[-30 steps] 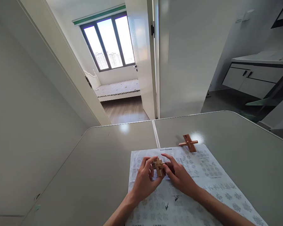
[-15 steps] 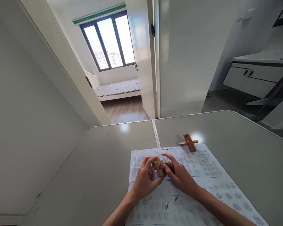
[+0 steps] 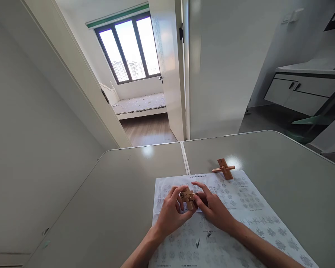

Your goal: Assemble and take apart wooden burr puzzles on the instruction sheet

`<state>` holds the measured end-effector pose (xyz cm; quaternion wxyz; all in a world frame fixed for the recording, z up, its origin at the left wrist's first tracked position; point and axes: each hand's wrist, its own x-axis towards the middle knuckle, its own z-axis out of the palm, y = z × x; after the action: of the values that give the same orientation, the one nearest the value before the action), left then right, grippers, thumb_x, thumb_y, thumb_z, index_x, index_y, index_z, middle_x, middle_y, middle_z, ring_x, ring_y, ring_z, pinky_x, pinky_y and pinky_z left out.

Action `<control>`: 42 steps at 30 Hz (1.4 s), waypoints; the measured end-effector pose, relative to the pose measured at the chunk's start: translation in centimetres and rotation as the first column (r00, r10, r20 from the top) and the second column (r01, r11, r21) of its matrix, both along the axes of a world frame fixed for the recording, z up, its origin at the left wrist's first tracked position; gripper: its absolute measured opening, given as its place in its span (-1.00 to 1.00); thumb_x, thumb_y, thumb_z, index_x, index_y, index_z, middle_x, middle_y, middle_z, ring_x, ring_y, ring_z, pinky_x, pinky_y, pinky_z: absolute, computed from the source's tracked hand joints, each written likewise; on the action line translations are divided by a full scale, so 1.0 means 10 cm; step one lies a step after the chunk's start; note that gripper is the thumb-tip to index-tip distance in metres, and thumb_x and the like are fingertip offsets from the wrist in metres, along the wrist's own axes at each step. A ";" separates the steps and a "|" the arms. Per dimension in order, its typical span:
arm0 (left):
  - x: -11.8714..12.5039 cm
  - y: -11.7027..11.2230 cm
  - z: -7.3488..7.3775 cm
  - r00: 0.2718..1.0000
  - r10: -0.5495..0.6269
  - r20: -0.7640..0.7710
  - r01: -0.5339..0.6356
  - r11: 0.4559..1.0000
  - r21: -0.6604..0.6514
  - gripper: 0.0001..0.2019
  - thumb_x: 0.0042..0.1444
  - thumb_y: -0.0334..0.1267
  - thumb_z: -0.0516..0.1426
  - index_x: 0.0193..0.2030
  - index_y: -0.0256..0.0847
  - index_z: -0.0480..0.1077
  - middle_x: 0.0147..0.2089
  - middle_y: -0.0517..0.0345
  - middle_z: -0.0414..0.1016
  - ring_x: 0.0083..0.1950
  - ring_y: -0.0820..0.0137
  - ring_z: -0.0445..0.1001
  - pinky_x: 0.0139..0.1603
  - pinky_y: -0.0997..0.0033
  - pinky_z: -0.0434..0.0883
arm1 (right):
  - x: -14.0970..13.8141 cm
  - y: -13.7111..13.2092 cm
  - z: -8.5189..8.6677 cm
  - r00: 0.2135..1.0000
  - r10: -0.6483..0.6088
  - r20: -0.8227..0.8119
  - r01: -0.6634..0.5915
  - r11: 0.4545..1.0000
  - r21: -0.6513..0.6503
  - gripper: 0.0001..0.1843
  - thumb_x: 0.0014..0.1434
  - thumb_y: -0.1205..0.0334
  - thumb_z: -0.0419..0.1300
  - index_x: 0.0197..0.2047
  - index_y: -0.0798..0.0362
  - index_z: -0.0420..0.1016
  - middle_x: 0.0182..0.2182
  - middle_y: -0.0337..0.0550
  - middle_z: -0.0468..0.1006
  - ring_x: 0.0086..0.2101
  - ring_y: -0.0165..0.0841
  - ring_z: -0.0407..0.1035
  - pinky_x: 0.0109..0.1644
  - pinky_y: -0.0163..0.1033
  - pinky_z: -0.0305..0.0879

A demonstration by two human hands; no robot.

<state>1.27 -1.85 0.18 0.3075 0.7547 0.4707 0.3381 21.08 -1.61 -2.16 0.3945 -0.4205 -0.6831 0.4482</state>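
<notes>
A light wooden interlocking puzzle point(image 3: 188, 203) with a dark mark on one block is held just above the printed sheet point(image 3: 190, 238). My left hand point(image 3: 171, 212) grips it from the left, fingers over its top and thumb beneath. On its right side, my right hand point(image 3: 212, 206) pinches a protruding piece between thumb and fingers, the index finger lifted and stretched out. Some of the right fingers are hidden behind the puzzle. Beyond the hands, a second, darker wooden puzzle point(image 3: 224, 169) in a cross shape rests at the sheet's far edge.
The sheet, covered in small printed diagrams, lies on a glossy grey table point(image 3: 123, 193) with a pale seam point(image 3: 185, 158) across it. Past the table's far edge stand an open door point(image 3: 167, 67), a bed point(image 3: 142, 104) and a white cabinet point(image 3: 298, 91).
</notes>
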 end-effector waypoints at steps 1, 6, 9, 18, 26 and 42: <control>0.00 0.00 0.00 1.000 -0.005 -0.007 0.005 1.000 -0.007 -0.44 0.10 -0.24 0.33 0.25 0.01 0.36 0.05 0.12 0.44 -0.41 0.59 0.37 -0.44 0.53 0.48 | 0.00 0.00 0.01 1.000 0.009 0.000 -0.009 1.000 0.006 -0.46 0.51 -0.04 -0.06 0.42 0.04 0.14 -0.39 -0.22 0.59 -0.42 -0.29 0.46 -0.30 -0.22 0.41; 0.00 0.00 0.02 1.000 -0.017 -0.022 0.016 0.999 -0.043 -0.42 0.06 -0.26 0.34 0.24 -0.01 0.37 0.06 0.10 0.46 -0.39 0.56 0.39 -0.43 0.52 0.47 | 0.01 -0.02 0.02 0.999 0.028 0.016 -0.028 0.999 0.028 -0.46 0.51 -0.03 -0.07 0.42 0.03 0.13 -0.36 -0.20 0.60 -0.39 -0.27 0.50 -0.26 -0.19 0.44; 0.01 -0.01 0.05 1.000 -0.019 -0.017 0.018 0.999 -0.052 -0.44 0.06 -0.26 0.34 0.23 -0.02 0.37 0.03 0.12 0.48 -0.40 0.56 0.40 -0.43 0.52 0.47 | 0.01 -0.02 0.00 1.000 0.016 0.018 -0.016 1.000 0.025 -0.46 0.51 -0.03 -0.07 0.42 0.03 0.14 -0.36 -0.20 0.61 -0.38 -0.27 0.50 -0.25 -0.18 0.46; 0.02 -0.02 0.08 0.999 -0.028 -0.017 0.027 0.997 -0.067 -0.43 0.07 -0.23 0.35 0.23 -0.05 0.36 -0.11 0.17 0.57 -0.49 0.59 0.32 -0.49 0.55 0.39 | 0.02 -0.03 0.02 1.000 0.014 -0.014 -0.014 1.000 0.014 -0.51 0.52 0.01 -0.06 0.40 -0.01 0.15 -0.37 -0.24 0.63 -0.38 -0.28 0.52 -0.25 -0.19 0.44; 0.02 -0.01 0.09 0.999 -0.032 0.004 0.032 0.996 -0.082 -0.41 0.05 -0.20 0.37 0.24 -0.04 0.39 -0.17 0.21 0.55 -0.49 0.59 0.31 -0.47 0.55 0.41 | 0.03 -0.03 0.01 1.000 -0.002 -0.006 0.002 1.000 0.026 -0.51 0.50 -0.02 -0.04 0.36 0.01 0.19 -0.42 -0.27 0.60 -0.41 -0.29 0.50 -0.30 -0.22 0.43; -0.04 0.04 0.12 0.970 0.034 0.241 0.037 0.957 -0.286 -0.36 0.06 -0.14 0.39 0.29 -0.07 0.38 -0.19 0.15 0.56 -0.35 0.48 0.40 -0.38 0.51 0.38 | 0.03 -0.01 0.03 1.000 0.007 -0.005 -0.007 1.000 0.023 -0.53 0.53 -0.12 -0.12 0.27 -0.02 0.28 -0.40 -0.26 0.56 -0.44 -0.33 0.41 -0.32 -0.25 0.34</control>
<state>0.83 -1.40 1.38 0.4700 0.6549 0.4731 0.3555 21.34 -1.75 -1.90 0.3996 -0.4124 -0.6886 0.4427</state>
